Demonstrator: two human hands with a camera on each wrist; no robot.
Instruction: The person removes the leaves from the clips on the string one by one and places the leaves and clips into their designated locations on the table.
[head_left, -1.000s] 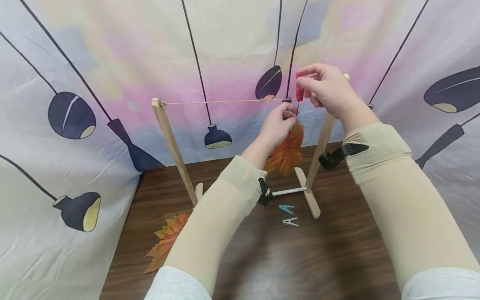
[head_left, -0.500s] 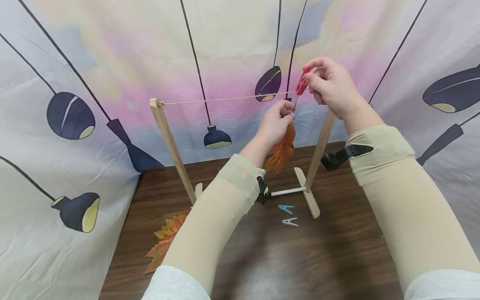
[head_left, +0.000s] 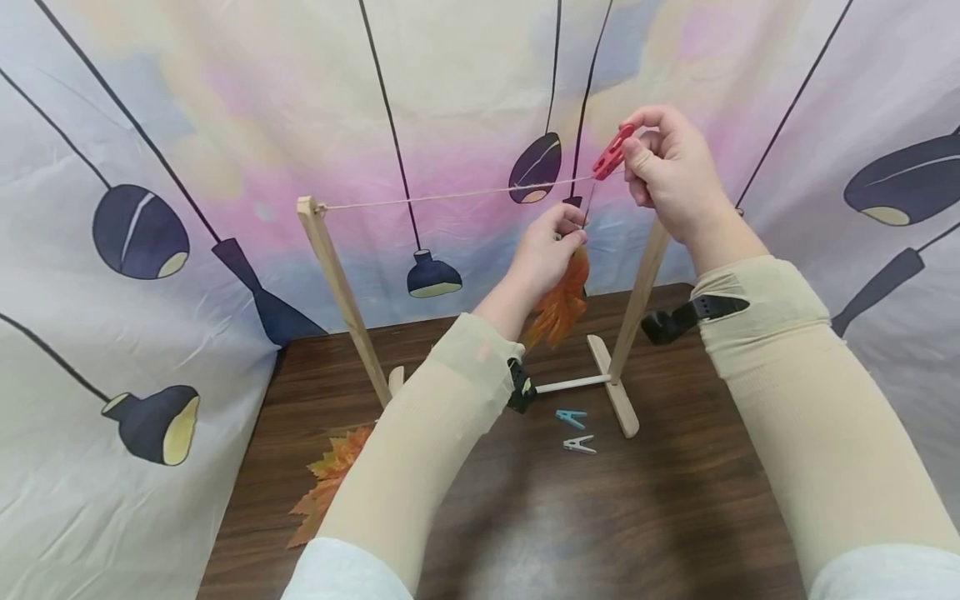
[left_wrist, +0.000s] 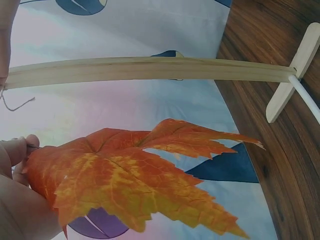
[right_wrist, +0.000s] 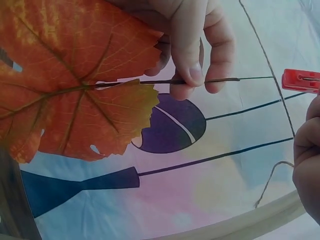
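My left hand (head_left: 543, 250) pinches the thin dark stem (right_wrist: 215, 80) of an orange maple-like leaf (left_wrist: 125, 170) between thumb and fingers. The leaf hangs below that hand, and the stem's tip reaches the string (head_left: 450, 197). In my right hand (head_left: 678, 175) is a red clothespin (head_left: 612, 152), pinched by the handle end and tilted, its other end down at the string. The right wrist view shows the clothespin (right_wrist: 299, 81) close beside the string and stem tip; whether it bites either one I cannot tell.
The string runs from the left post (head_left: 341, 292) of a wooden stand toward its right post (head_left: 640, 300). A blue clothespin (head_left: 572, 417) and a white clothespin (head_left: 580, 444) lie on the brown table (head_left: 600, 525). Another leaf (head_left: 333, 479) lies at left, partly behind my left arm.
My right hand has moved up and right with the red clothespin, which has gone from upright to tilted. The string's right part sits higher. The left hand and leaf have shifted slightly left.
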